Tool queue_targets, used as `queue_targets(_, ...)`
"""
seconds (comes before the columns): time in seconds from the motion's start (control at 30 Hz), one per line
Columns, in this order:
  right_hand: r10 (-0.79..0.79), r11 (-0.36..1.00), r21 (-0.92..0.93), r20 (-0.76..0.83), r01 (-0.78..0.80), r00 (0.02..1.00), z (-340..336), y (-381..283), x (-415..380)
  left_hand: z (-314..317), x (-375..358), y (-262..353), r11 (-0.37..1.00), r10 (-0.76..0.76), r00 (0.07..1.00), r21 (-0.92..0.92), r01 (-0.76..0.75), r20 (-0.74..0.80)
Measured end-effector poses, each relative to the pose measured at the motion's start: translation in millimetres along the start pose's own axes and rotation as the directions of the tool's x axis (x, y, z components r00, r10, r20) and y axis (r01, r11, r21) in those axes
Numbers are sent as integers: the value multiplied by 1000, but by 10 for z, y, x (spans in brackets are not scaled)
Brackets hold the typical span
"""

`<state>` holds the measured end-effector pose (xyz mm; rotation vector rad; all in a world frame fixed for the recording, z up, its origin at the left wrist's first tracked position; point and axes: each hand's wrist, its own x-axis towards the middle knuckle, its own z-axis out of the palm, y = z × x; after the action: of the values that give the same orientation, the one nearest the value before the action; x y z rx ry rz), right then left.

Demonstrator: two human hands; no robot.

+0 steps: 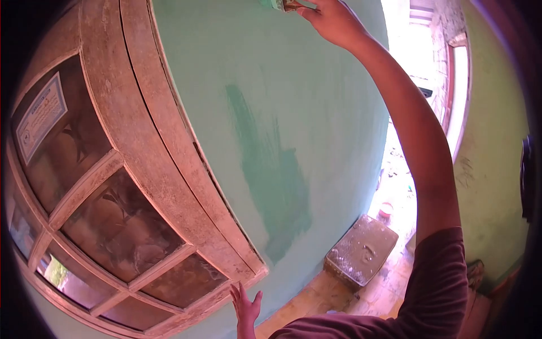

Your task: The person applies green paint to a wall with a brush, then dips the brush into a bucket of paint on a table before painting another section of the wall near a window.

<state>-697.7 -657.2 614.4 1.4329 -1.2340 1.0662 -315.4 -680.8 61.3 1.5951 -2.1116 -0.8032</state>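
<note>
High at the top edge, my right hand [333,21] is closed on the handle of a paintbrush [282,4], whose bristles, partly cut off by the frame, are at the green wall [209,45]. A darker green patch of paint [276,186] runs down the middle of that wall. Low in the view, my left hand [246,308] is raised with its fingers apart and nothing in it, close to the lower corner of the wooden window frame [248,271].
The window's glass panes [118,226] fill the left side, one with a paper certificate [42,116]. A paint-spattered box-like object [361,248] stands on the floor by the wall. Beyond lie a small red and white container [386,210], a bright doorway and a yellow-green wall [491,113].
</note>
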Motion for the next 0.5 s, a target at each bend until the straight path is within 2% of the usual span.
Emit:
queue_targets(0.03, -59, 993, -101, 15, 60, 998, 23, 55, 61, 58, -22, 51, 1000, -10, 1000, -7, 10, -18)
queue_targets(0.07, -69, 994, -86, 7, 69, 998, 79, 126, 60, 126, -50, 93, 1000, -16, 1000, -24, 16, -5)
queue_targets(0.13, -72, 977, -195, 86, 88, 994, 268, 286, -45, 238, -104, 167, 999, -29, 1000, -45, 29, -2)
queue_targets(0.2, -78, 915, -368, 243, 166, 967, 309, 150, -340, 341, -169, 237, 995, -66, 998, -70, 66, 12)
queue_targets(0.27, -31, 900, -379, 437, 216, 899, 232, -4, -668, 456, -213, 239, 992, -92, 996, -82, 92, 6)
queue_targets(0.33, -101, 944, -202, 576, 261, 811, 70, -52, -938, 531, -250, 265, 989, -120, 993, -91, 120, 0)
queue_targets(0.37, -112, 945, -191, 571, 264, 813, 13, -44, -942, 554, -270, 288, 987, -124, 992, -100, 123, -4)
queue_targets(0.43, -171, 984, 125, 851, 124, 497, -108, 9, -922, 609, -277, 315, 984, -134, 991, -119, 131, -16)
queue_targets(0.47, -175, 984, 128, 848, 127, 500, -77, 84, -887, 643, -276, 341, 984, -134, 991, -120, 130, -23)
queue_targets(0.5, -286, 958, 254, 815, 133, 504, 9, 182, -787, 674, -273, 374, 981, -148, 988, -131, 142, -36)
